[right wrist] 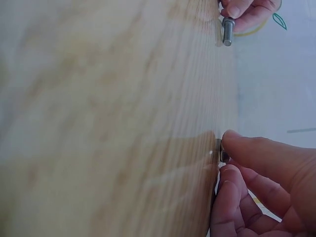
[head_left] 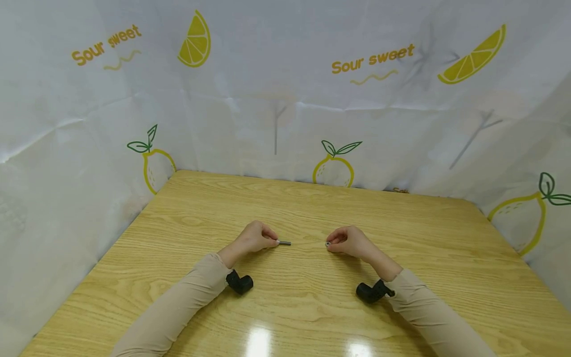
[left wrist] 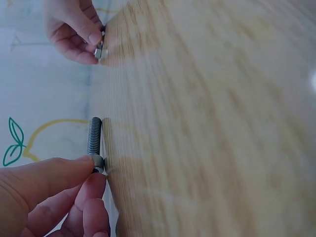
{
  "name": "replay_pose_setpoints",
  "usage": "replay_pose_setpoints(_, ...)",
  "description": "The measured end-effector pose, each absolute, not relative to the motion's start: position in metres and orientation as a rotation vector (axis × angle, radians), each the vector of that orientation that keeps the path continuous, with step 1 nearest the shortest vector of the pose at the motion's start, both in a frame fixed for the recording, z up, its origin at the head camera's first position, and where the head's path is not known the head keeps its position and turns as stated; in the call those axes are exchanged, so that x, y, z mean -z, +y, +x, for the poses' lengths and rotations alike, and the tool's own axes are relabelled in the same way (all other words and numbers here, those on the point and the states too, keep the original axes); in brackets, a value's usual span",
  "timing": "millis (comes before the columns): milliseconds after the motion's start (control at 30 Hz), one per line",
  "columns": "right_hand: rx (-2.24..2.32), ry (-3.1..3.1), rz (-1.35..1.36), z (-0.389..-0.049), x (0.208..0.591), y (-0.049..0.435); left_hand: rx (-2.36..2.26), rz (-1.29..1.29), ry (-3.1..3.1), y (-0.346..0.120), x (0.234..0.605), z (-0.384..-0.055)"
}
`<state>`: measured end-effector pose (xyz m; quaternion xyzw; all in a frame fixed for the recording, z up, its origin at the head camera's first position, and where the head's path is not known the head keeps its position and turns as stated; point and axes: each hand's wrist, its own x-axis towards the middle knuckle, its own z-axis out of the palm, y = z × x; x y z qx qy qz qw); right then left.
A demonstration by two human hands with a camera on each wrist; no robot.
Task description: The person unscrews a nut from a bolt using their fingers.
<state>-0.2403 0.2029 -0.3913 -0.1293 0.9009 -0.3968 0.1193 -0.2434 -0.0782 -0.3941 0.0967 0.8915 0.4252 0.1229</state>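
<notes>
A threaded metal bolt is pinched at its head end by the thumb and fingers of my left hand. Its shank points right, toward the other hand. My right hand pinches a small metal nut between thumb and fingertips, its hole showing in the head view. In the right wrist view the nut is partly hidden by the thumb. A gap of bare tabletop separates bolt and nut. Both hands are low, close to the wooden table.
Behind the table hangs a white curtain printed with lemons, and it also covers both sides. A black wrist camera is on the left wrist, another black camera on the right. Light reflects off the table's near part.
</notes>
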Motion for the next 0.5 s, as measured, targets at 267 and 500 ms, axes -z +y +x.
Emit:
replay_pose_setpoints(267,1.156,2.625,-0.357,-0.24,0.3906,0.2039,-1.227,0.277,2.597,-0.0797,0.3927,-0.2445)
replay_pose_setpoints(500,1.163,2.62,-0.39,-0.2407,0.3832,0.2056,-1.249,0.287,2.57,-0.0848,0.3871,-0.2472)
